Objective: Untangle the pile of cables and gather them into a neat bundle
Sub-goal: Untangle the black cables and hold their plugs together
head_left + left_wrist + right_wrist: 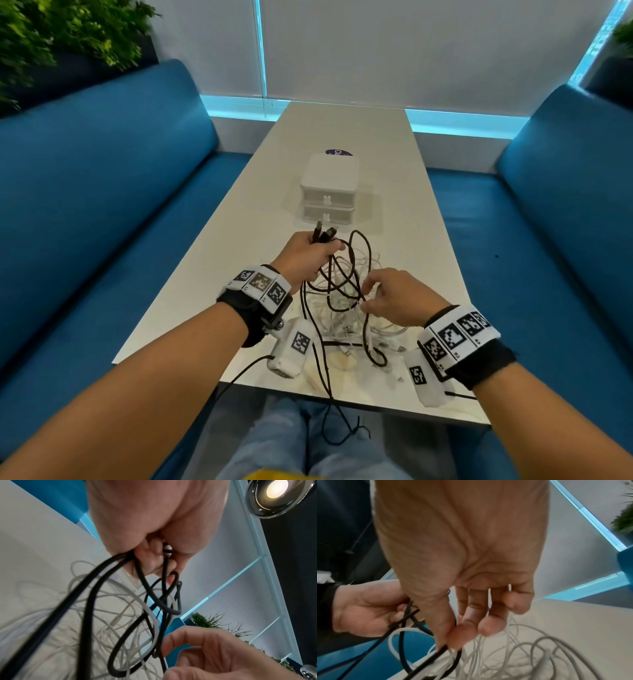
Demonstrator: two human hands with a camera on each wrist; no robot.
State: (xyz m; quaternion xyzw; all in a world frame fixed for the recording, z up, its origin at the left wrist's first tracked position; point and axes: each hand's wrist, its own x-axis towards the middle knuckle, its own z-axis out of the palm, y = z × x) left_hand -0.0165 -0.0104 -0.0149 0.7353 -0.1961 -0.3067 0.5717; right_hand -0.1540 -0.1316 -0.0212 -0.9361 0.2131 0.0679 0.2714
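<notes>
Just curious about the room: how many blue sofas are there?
2: one blue sofa left of the table, the other right of it. None seems hidden.

The black cables (342,294) run up into my left hand (305,257), which grips them in a fist with their plug ends (323,234) sticking out above my knuckles. Below, they loop through the white cables (356,318), a loose tangled heap lying on the bench (342,137) near its front edge. One black strand trails over that edge toward my lap.
</notes>
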